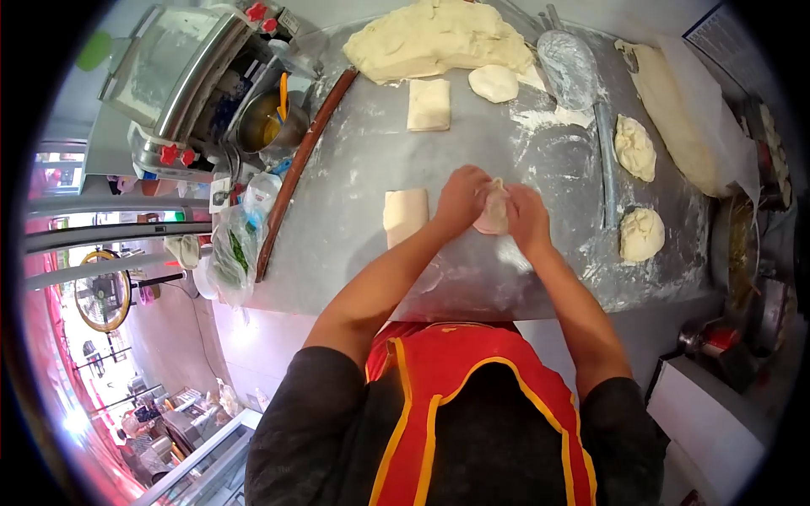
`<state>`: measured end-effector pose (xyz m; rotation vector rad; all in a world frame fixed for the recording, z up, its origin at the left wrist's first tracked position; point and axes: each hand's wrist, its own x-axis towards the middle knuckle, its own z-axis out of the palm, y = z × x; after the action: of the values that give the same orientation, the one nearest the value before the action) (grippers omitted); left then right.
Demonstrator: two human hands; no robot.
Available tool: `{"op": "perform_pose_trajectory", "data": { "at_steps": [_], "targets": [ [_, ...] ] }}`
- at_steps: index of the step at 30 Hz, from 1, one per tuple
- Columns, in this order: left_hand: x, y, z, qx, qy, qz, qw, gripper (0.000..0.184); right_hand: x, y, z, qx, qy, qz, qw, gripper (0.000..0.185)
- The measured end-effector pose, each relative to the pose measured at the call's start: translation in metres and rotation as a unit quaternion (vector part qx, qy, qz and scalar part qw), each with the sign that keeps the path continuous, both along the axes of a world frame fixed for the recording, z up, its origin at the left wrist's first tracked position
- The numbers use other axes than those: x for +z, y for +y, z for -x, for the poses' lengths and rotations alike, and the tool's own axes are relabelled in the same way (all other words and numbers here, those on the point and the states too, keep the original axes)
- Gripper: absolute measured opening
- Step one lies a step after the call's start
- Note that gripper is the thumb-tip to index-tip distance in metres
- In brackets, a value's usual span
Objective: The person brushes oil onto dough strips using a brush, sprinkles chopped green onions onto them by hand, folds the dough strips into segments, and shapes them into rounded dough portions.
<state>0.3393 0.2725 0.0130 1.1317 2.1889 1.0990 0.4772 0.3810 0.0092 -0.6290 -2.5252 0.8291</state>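
Note:
Between my hands is a small piece of dough [492,221], its upper edge bunched up. My left hand [463,201] pinches this dough from the left, fingers closed. From the right, my right hand [527,218] is closed on the same piece. Just left of my left hand lies a flat rectangular dough piece [406,216]. Farther up the table rest a square dough piece [429,105] and a round dough piece [494,84]. My fingertips partly hide the dough being held.
A large dough mass [439,40] lies at the back of the floured metal table [363,160]. A long wooden stick [304,173] runs along the left, near a metal pot [268,124]. To the right are a grey rod [606,164] and two dough lumps [634,148], [642,234].

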Motion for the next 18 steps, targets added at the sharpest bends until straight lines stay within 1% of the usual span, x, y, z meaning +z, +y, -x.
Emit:
{"op": "perform_pose_trajectory", "data": {
  "at_steps": [1,3,4,5,7,9,11,13,14,16,17,18],
  "targets": [
    [0.001,-0.014,-0.009,-0.027,0.073,-0.032,0.996,0.026,0.005,-0.011,-0.010,0.028,0.002,-0.019,0.999,0.031],
    [-0.009,-0.039,-0.022,-0.107,0.201,-0.020,0.974,0.034,0.005,-0.031,-0.025,0.051,0.010,-0.090,0.995,0.037],
    [-0.011,-0.047,-0.027,-0.146,0.264,-0.015,0.953,0.038,0.005,-0.037,-0.030,0.062,0.013,-0.126,0.990,0.040],
    [-0.009,-0.050,-0.032,-0.148,0.274,-0.007,0.950,0.042,0.001,-0.040,-0.032,0.081,-0.049,-0.112,0.989,0.050],
    [-0.007,-0.053,-0.041,-0.150,0.293,0.011,0.944,0.049,0.001,-0.046,-0.032,0.068,-0.081,-0.105,0.989,0.052],
    [-0.011,-0.050,-0.042,-0.148,0.287,0.016,0.946,0.052,0.002,-0.050,-0.031,0.061,-0.106,-0.111,0.986,0.053],
    [-0.015,-0.047,-0.038,-0.155,0.305,0.032,0.939,0.053,0.000,-0.047,-0.025,0.054,-0.114,-0.139,0.982,0.053],
    [-0.014,-0.044,-0.034,-0.172,0.342,0.061,0.922,0.054,-0.001,-0.045,-0.024,0.054,-0.075,-0.144,0.985,0.047],
    [-0.012,-0.041,-0.031,-0.194,0.336,0.079,0.918,0.050,0.001,-0.043,-0.025,0.053,-0.057,-0.149,0.986,0.044],
    [-0.008,-0.034,-0.021,-0.236,0.321,0.117,0.909,0.043,0.010,-0.037,-0.033,0.016,-0.020,-0.035,0.999,0.037],
    [-0.005,-0.031,-0.014,-0.160,0.223,0.087,0.958,0.040,0.013,-0.038,-0.039,-0.002,-0.004,0.026,1.000,0.033],
    [-0.003,-0.027,-0.005,-0.080,0.118,0.056,0.988,0.037,0.010,-0.040,-0.046,-0.077,-0.015,0.206,0.976,0.030]
  ]
}}
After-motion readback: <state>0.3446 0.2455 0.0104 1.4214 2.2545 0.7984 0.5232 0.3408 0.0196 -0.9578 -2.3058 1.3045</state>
